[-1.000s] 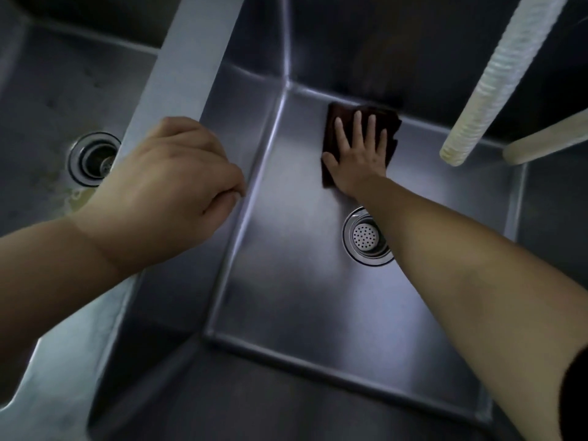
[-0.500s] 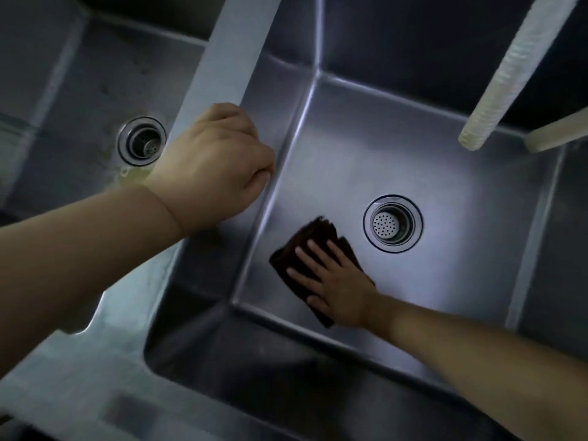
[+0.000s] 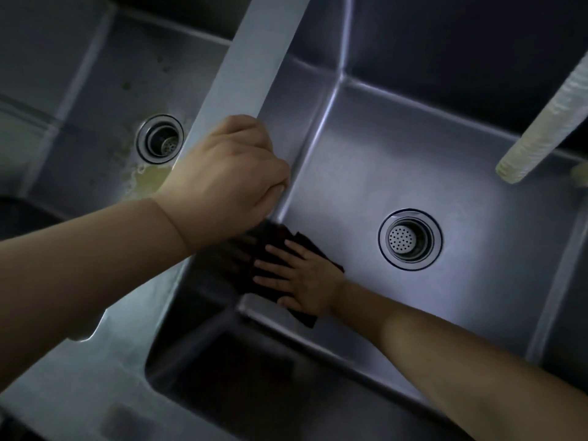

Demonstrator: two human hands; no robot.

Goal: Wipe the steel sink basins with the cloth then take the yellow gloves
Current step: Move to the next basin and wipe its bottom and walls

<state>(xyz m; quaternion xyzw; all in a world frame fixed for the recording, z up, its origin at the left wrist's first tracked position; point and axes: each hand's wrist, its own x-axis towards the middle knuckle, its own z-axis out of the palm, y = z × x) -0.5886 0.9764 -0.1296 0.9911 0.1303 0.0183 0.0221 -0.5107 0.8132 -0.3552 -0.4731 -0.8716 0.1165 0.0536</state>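
Down low, right hand (image 3: 305, 281) flat with fingers spread on dark cloth (image 3: 280, 249), cloth's long side along basin (image 3: 413, 173) left wall, left hand (image 3: 222, 179) curled over divider (image 3: 254, 58), open floor toward drain (image 3: 409, 239)

the left hand (image 3: 222, 179), mid-frame, hides the upper left corner of the dark cloth (image 3: 276, 246) and its own curled fingers. the pale ribbed hose (image 3: 547, 119) is cut off at the right edge; both forearms leave the frame.

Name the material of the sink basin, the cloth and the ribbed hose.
Sink basin: brushed stainless steel, going by its grey sheen and soft streaked glare.
Cloth: dark, matte, folded fabric, possibly microfibre; the weave is too dim to tell.
Ribbed hose: pale, finely ridged, probably flexible plastic.
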